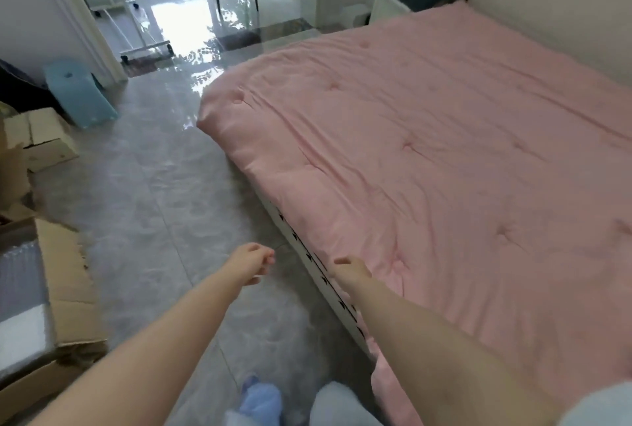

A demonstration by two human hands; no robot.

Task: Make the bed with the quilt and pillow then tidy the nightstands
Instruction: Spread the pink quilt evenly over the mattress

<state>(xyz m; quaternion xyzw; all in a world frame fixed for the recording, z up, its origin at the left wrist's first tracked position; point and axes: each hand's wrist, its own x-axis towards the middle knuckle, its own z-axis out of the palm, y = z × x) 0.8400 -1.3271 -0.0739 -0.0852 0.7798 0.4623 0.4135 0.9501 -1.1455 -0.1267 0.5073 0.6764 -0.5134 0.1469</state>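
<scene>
Pink quilt (427, 158): one, spread. Left grip (254, 263), right grip (352, 270): both released.

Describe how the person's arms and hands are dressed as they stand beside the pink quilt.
Both forearms are bare from wrist to past the elbow. The left hand and the right hand wear no gloves, and no rings, watch or bracelet show. A pale light-blue short sleeve covers the right upper arm at the frame's lower right corner. The left arm's sleeve is out of view.
</scene>
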